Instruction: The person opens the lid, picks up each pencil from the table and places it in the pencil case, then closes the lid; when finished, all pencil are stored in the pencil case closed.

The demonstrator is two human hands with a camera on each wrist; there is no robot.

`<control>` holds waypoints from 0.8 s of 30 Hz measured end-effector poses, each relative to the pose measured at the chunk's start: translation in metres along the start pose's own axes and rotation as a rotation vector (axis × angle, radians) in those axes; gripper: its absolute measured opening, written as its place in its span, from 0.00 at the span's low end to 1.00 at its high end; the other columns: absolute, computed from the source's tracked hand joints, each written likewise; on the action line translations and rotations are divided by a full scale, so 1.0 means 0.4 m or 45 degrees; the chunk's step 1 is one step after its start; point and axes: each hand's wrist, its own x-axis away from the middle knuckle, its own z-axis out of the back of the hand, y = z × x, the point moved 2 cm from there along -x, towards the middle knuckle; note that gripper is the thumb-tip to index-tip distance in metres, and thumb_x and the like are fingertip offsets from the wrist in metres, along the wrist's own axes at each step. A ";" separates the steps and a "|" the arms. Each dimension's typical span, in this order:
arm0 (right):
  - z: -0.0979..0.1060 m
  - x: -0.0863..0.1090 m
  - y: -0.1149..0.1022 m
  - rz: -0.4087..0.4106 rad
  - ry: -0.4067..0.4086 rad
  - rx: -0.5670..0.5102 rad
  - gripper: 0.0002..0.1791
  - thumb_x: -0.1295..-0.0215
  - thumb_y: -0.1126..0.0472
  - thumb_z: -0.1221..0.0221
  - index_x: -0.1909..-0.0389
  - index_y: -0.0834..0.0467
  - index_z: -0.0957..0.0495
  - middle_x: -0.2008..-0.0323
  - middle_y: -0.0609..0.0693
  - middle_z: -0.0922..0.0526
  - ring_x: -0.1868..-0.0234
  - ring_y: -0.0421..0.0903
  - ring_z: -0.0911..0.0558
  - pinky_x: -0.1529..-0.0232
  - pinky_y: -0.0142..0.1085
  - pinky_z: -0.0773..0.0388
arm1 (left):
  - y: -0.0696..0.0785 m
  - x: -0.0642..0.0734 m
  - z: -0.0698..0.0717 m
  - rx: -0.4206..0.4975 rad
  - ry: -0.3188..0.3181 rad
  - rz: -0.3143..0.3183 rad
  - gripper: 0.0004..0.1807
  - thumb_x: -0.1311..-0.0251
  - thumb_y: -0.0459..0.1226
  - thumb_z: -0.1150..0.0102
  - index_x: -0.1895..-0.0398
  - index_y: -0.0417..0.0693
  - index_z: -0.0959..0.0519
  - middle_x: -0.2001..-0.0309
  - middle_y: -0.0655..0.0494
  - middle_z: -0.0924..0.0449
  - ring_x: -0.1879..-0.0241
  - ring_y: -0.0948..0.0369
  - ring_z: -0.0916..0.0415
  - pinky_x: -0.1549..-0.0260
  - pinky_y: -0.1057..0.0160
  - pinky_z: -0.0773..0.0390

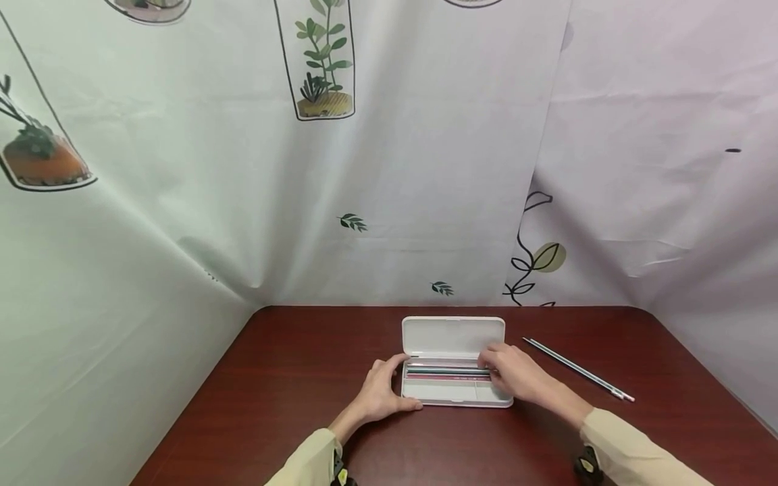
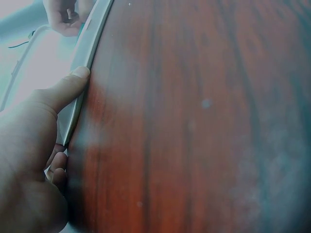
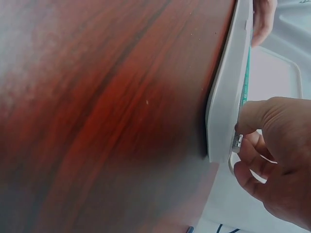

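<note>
A white pencil case (image 1: 439, 390) lies on the table with its lid (image 1: 452, 335) raised at the back. My left hand (image 1: 379, 393) holds the case's left end, thumb along the front edge and fingers at the back corner. Over the right end, my right hand (image 1: 515, 372) pinches the end of a green pencil (image 1: 444, 370) inside the case; a silvery metal ferrule (image 3: 237, 141) shows by the fingertips in the right wrist view. A pinkish-red pencil (image 1: 444, 378) lies in front of the green one. Fingers partly hide the pencils' right ends.
Two pencils (image 1: 574, 366) lie side by side, slanting, on the dark red wooden table (image 1: 292, 378) to the right of the case. A white cloth (image 1: 389, 169) with plant prints hangs behind and along both sides of the table.
</note>
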 end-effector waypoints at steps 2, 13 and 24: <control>-0.003 0.002 0.000 0.007 0.001 0.005 0.15 0.54 0.78 0.37 0.72 0.54 0.21 0.72 0.41 0.29 0.73 0.39 0.29 0.73 0.35 0.29 | 0.000 0.002 -0.001 0.002 0.003 0.002 0.48 0.63 0.49 0.17 0.35 0.49 0.28 0.57 0.52 0.30 0.55 0.56 0.34 0.58 0.56 0.31; 0.041 0.040 0.008 -0.122 0.012 0.092 0.12 0.50 0.73 0.32 0.69 0.53 0.20 0.69 0.41 0.29 0.67 0.42 0.28 0.67 0.38 0.28 | 0.000 -0.004 0.004 0.000 0.003 -0.020 0.47 0.63 0.49 0.17 0.35 0.48 0.28 0.57 0.51 0.30 0.56 0.56 0.34 0.59 0.56 0.31; 0.127 0.183 0.081 -0.326 0.161 0.134 0.17 0.58 0.73 0.29 0.69 0.52 0.20 0.70 0.39 0.26 0.73 0.36 0.29 0.75 0.37 0.29 | -0.001 -0.005 0.000 -0.002 -0.010 -0.010 0.47 0.63 0.49 0.18 0.35 0.47 0.28 0.57 0.53 0.29 0.56 0.56 0.34 0.59 0.56 0.31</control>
